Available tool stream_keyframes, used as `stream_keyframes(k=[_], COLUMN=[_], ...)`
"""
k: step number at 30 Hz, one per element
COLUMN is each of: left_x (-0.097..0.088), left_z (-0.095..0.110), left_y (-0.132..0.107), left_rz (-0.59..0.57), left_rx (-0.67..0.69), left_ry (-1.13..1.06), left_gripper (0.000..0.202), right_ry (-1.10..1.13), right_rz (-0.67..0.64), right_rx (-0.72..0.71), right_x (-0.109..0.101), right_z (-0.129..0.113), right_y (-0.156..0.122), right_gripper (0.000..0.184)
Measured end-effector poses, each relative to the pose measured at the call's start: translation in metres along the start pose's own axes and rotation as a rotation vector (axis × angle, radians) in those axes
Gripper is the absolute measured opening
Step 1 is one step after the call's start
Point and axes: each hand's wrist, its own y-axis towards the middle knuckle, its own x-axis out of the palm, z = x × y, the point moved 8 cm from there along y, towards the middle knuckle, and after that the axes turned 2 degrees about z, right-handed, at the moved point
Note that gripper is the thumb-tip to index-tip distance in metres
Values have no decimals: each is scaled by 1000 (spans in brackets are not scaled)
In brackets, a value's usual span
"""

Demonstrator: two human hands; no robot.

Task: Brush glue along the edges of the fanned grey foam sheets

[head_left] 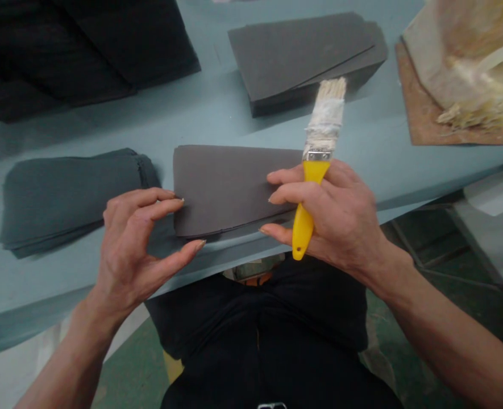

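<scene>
A flat dark grey sheet point(229, 187) lies at the near edge of the pale blue table point(191, 119), on top of another like it. My left hand point(136, 250) hovers at the sheet's left edge, fingers apart, fingertips just touching the corner, holding nothing. My right hand point(336, 216) grips the yellow handle of a paintbrush point(319, 153), bristles pointing up and away. Its fingertips rest on the sheet's right end.
A stack of grey sheets point(302, 57) sits at the back centre. A pile of grey-green fabric pieces point(67, 199) lies left. Black cloth point(76, 45) covers the far left. A glue-caked container on a brown board point(460, 74) stands at the far right.
</scene>
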Motion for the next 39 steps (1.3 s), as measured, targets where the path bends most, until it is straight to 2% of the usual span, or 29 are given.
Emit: stream_keyframes(k=[5,10,16,21,26,31,36,39], left_x=[2,5,9,15,19,23,20,17], left_z=[-2,1,1,-2,-7,-8,-6,-3], left_y=[-2,3,8,11,13,10,8,7], left_rz=[-19,20,48,-55,-96,-131,-55,14], left_rx=[-31,39,95,39,-39,-49,-42,14], left_ry=[-36,-86,-147,-148,-139,-151,-169,-150], left_gripper=[39,34,33,32,36,34,28,24], right_ry=[11,6,-20,-48,-48,-60,-28,23], right_rz=[-57,-56,-190,-249,-204,-143,-123,-124], right_rx=[-49,-61,-67,-38,-72,-91,-113,-137], right_x=[8,16,26,31,30,28,27,26], right_z=[-7,-14,-14,-11,-14,-15,-14,-14], right_y=[8,16,21,23,24,24,23,23], right_gripper=[34,32,32,32,33,35,34,31])
